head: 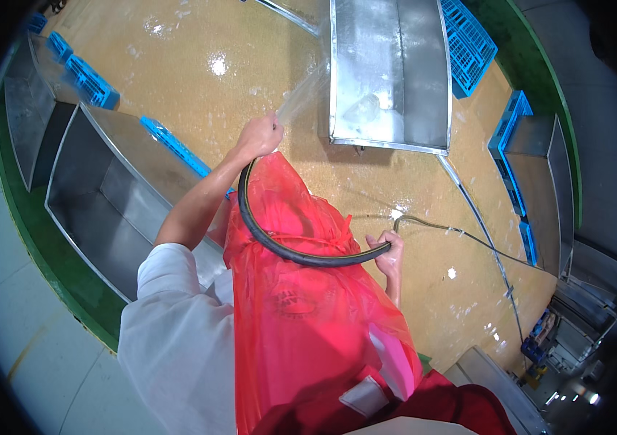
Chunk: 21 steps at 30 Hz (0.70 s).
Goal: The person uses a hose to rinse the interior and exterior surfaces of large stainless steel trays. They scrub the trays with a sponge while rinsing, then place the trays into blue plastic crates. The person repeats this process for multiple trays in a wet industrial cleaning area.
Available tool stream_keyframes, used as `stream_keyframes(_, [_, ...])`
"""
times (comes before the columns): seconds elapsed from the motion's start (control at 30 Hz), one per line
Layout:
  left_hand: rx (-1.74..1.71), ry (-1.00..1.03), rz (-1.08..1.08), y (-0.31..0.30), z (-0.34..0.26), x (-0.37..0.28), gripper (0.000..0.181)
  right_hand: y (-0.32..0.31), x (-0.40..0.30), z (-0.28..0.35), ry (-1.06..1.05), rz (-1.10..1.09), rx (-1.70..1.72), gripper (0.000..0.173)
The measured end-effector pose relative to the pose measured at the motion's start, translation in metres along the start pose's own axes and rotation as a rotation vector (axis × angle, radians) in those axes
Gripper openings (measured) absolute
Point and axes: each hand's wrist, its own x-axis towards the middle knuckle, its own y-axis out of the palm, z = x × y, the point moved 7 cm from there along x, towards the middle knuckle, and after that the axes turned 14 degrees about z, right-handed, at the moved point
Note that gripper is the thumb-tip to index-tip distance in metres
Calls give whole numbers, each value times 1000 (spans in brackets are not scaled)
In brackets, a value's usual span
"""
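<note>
A black water hose (pixel 308 258) with a yellow stripe loops across the front of my red plastic apron (pixel 297 293). Near the hose's outlet, my left hand (pixel 259 136) is closed around it; the fingers hide the end itself. A spray of water (pixel 305 92) fans from that hand up and right to a metal tub (pixel 368 70). Wet patches and a whitish splash show on the tub's inner surface. Farther back on the hose, my right hand (pixel 390 253) grips it at the right side of my apron.
Metal bins (pixel 107 201) line the left wall. Blue plastic pallets (pixel 468 46) stand beyond the tub, with others by the right-hand metal bin (pixel 534 190). The hose trails over the wet tan floor (pixel 428 293), crossing a narrow metal floor strip (pixel 474 209).
</note>
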Motion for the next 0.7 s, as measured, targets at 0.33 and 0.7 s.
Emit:
stream_keyframes(0.33, [-73, 26, -129, -38, -14, 8, 31, -2, 10, -1, 12, 18, -42, 43])
stream_keyframes(0.7, [-130, 72, -293, -95, -25, 32, 29, 1, 41, 13, -7, -24, -95, 42])
